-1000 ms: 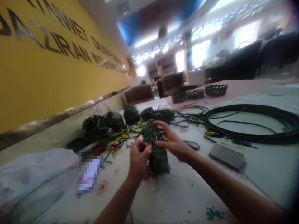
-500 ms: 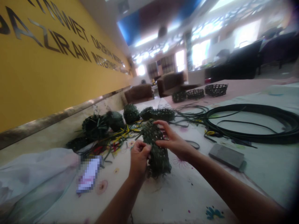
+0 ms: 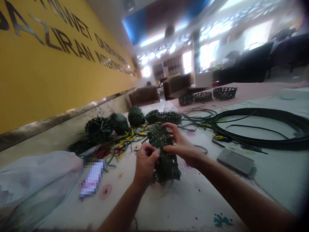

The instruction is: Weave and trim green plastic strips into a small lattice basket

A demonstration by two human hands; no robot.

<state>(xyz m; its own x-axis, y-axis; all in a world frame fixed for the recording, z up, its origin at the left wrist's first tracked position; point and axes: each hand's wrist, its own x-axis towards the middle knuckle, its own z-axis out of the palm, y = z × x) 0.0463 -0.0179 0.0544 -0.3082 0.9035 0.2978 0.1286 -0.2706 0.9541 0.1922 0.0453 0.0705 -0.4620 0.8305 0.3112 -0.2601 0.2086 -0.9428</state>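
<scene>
Gripping dark woven basket (image 3: 167,162), left hand (image 3: 146,163) fingers pinching its weave, right hand (image 3: 184,149) fingers grasping its side, interior hidden, lattice basket (image 3: 225,93) on desk (image 3: 253,93) beyond.

Your left hand (image 3: 146,162) and right hand (image 3: 184,147) are bare, with slim fingers (image 3: 171,125), and just behind those fingers the wrists (image 3: 200,160) are bare too, narrower than the arms they join. Farther back from the fingers, your left forearm (image 3: 124,204) and right forearm (image 3: 234,185) widen smoothly, uncovered along nearly all that shows. Farthest from the fingers, the right forearm fades into shadow, where you cannot tell whether a sleeve begins.
</scene>
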